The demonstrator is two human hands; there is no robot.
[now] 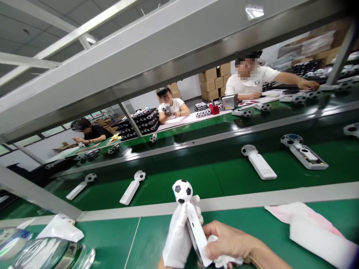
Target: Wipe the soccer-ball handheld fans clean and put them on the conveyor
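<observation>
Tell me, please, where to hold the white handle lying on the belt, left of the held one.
Grip the flat white handle at its middle, from above: it lies flat on the belt, and the small round ball end gives less hold.

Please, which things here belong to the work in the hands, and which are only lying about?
In use: gloved left hand, bare right hand, white football-topped device, white cloth.

Lying about: similar devices on the green belt, plastic bottle, crumpled white sheet.
</observation>
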